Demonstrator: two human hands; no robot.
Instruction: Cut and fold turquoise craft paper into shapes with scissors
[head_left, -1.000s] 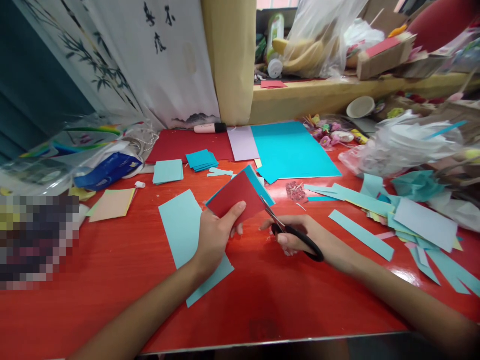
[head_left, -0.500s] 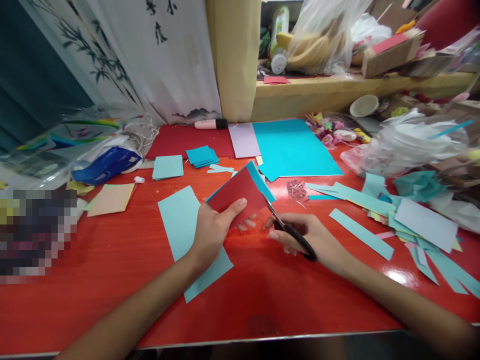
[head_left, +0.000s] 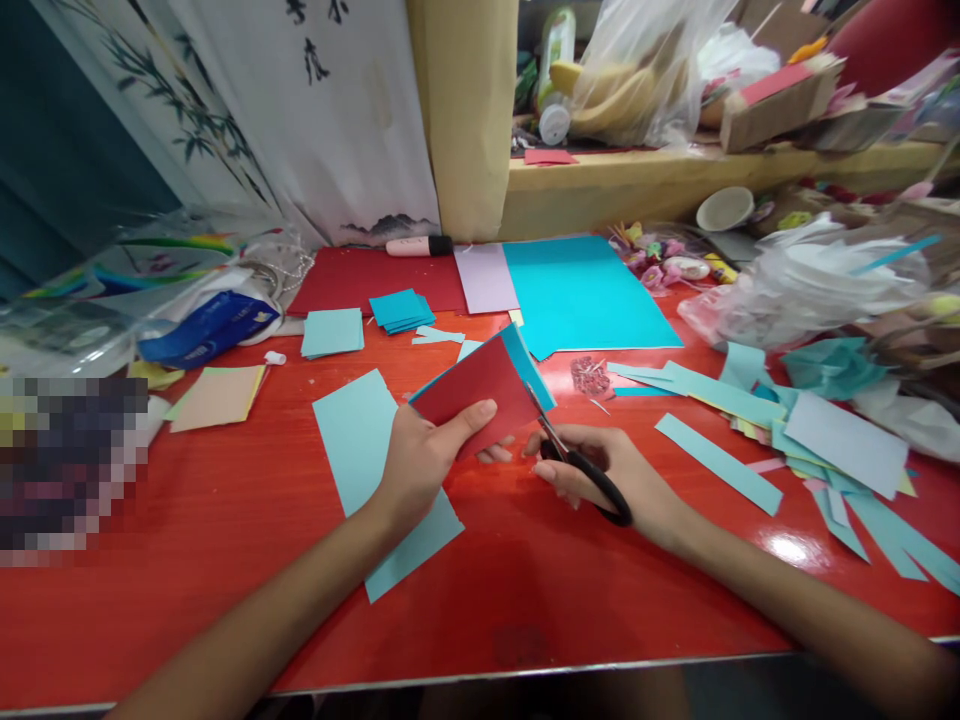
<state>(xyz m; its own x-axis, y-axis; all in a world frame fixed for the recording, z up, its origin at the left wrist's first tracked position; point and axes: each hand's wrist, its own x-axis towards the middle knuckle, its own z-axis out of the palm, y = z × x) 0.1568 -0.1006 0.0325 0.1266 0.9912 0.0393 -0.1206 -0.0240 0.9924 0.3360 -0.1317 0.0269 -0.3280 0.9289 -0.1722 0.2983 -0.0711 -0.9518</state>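
A glossy red desk (head_left: 247, 600) fills the lower part of the view, its near edge trimmed by a thin pale strip, with a bright patch of reflected light (head_left: 795, 547) toward the right. Behind it, a dark teal curtain (head_left: 67, 170) hangs at the far left beside a white panel (head_left: 367, 150) bearing bamboo, black characters and a small grey mountain. A pale yellow pillar (head_left: 474, 130) adjoins a yellowish ledge (head_left: 637, 188) that runs rightward, crowded with household clutter.

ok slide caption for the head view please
Left hand grips layered red and blue paper; right hand holds black-handled metal scissors at the paper's edge.
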